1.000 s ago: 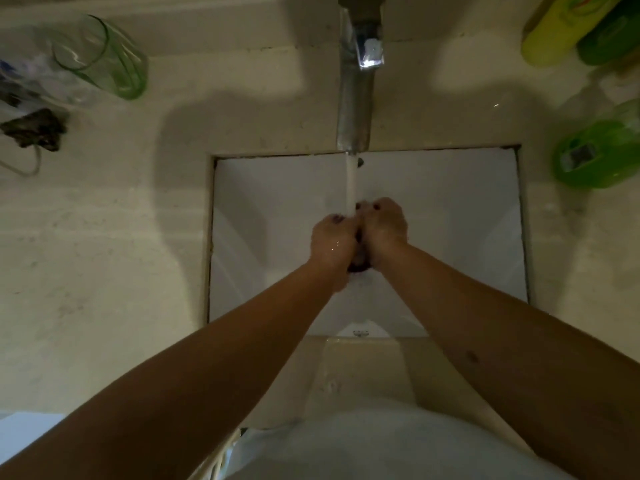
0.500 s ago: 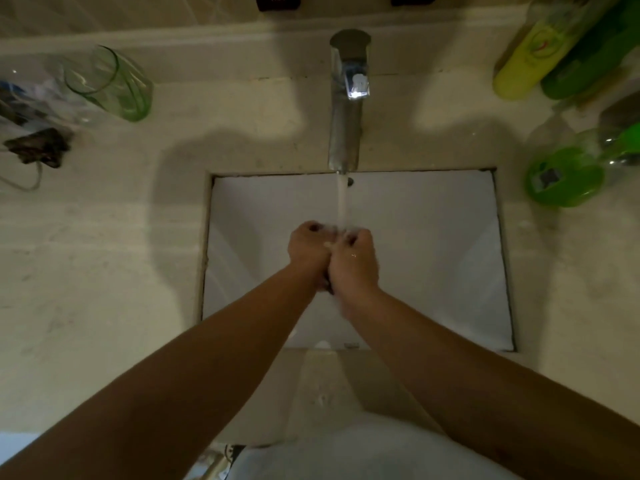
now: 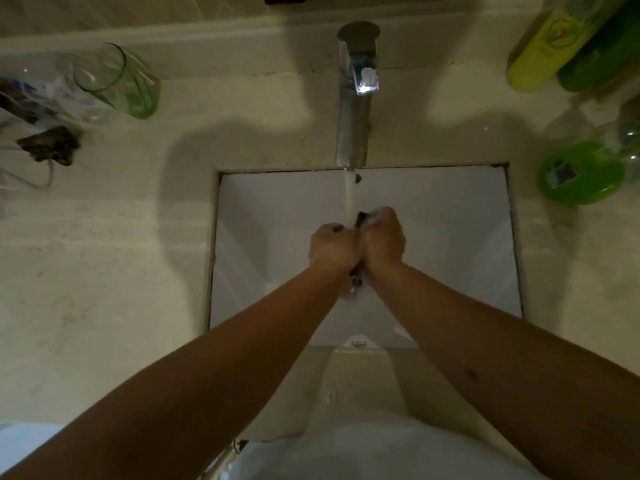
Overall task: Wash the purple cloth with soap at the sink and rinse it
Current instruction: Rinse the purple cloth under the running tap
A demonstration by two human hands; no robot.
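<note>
Both my fists press together over the white sink basin (image 3: 450,237), directly under the running water stream (image 3: 348,192) from the chrome tap (image 3: 353,126). My left hand (image 3: 332,249) and my right hand (image 3: 382,239) squeeze the purple cloth (image 3: 361,218) between them. Only small dark bits of the cloth show: one above my right fingers and one below the wrists. Pale foam sits on my right fingers.
A green-tinted glass (image 3: 117,81) and a dark object with a cord (image 3: 48,147) lie on the beige counter at left. A yellow bottle (image 3: 547,50), a dark green bottle (image 3: 602,57) and a bright green bottle (image 3: 581,174) stand at right.
My fists have kept rubbing the cloth under the stream, the right hand sliding forward past the left. The camera view has shifted slightly.
</note>
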